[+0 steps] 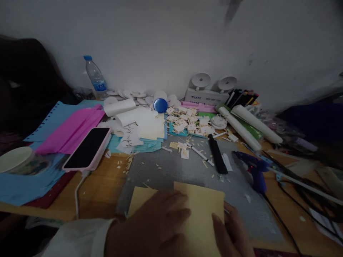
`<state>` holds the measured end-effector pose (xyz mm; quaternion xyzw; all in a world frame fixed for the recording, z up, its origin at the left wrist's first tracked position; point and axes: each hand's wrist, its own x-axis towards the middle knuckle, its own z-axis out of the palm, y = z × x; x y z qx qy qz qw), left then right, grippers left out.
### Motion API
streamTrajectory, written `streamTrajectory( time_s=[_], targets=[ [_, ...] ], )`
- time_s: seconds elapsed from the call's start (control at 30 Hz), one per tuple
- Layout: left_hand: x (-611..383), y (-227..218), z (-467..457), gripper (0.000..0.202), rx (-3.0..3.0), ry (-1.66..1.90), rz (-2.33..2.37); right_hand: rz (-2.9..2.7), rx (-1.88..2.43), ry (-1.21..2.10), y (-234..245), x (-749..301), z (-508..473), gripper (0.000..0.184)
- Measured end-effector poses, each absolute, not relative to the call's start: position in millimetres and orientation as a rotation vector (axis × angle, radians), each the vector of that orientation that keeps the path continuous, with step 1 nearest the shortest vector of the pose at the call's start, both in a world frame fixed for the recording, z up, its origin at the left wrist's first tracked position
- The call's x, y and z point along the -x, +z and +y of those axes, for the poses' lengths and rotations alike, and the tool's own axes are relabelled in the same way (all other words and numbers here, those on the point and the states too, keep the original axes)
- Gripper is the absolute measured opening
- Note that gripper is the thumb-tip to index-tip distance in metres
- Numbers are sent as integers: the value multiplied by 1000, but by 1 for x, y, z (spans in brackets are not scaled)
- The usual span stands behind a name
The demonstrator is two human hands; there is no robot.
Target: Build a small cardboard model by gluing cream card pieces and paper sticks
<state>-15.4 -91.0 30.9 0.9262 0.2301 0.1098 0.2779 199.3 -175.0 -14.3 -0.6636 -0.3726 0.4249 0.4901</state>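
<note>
Yellow card (203,203) lies flat on the near part of a grey mat (174,167), right under both hands, and a second sheet seems to peek out at its left. The left hand (152,228) rests palm down on the card with its fingers stretched out flat, gripping nothing. The right hand (230,232) sits at the card's right edge with the thumb laid on top. Whether its fingers curl under the edge I cannot tell.

The card looks thin and light, likely stiff enough to hold its shape but easy to crease, and it would probably slide on the mat unless pressed. The free far corners look like the best places to take hold, pinched between thumb and finger.

The mat lies on a wooden table (99,189). Blue paper (24,185) covers the table's left side, with pink paper (72,130) on it and a phone (87,148) face up beside that. White rolls (241,130) lie far right, near a blue glue gun (254,169) just off the mat. A water bottle (95,78) stands at the wall. A black tool (217,155) lies on the mat's far part, beside a pile of small cut pieces (184,123).
</note>
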Motion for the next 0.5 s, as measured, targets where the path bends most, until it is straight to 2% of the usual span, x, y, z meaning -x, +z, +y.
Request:
streamTrajectory(
  time_s=[0.07, 0.27, 0.33, 0.5],
  targets=[
    [9, 19, -97, 56, -2514, 132, 539, -980, 1589, 980, -22, -192, -169, 36],
    [15, -1, -84, 80, -2508, -44, 529, -1364, 1643, 813, -26, -209, -147, 30],
    [16, -1, -80, 81, -2511, -90, 556, -1543, 1701, 625, -18, -228, -136, 26],
    [11, -2, -77, 82, -2524, -124, 617, -1694, 1784, -84, 0, -272, -100, 19]
  ],
)
